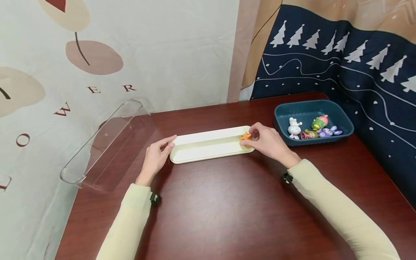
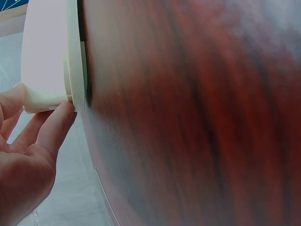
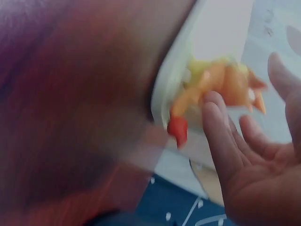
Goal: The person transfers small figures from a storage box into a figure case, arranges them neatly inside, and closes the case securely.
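Observation:
My left hand [image 1: 155, 157] grips the left end of a long, narrow white tray [image 1: 208, 156], thumb on the near side. In the left wrist view, the fingertips sit right at the tray's rounded end. At the tray's other end, my right hand [image 1: 268, 141] holds a small orange toy figure [image 1: 245, 136] with its thumb and fingers. The right wrist view shows the figure [image 3: 230, 84] blurred, with a yellow patch, pointed tips on its head and a red-tipped tail. There the thumb overlaps the figure, and one finger stands apart above its head.
A dark blue bin [image 1: 312, 142] at the back right contains several small toys, including a white rabbit figure [image 1: 294, 128]. On the left, a clear plastic cover [image 1: 107, 144] leans by the wall. Printed cloth [image 1: 302, 68] hangs behind the brown table [image 1: 214, 209].

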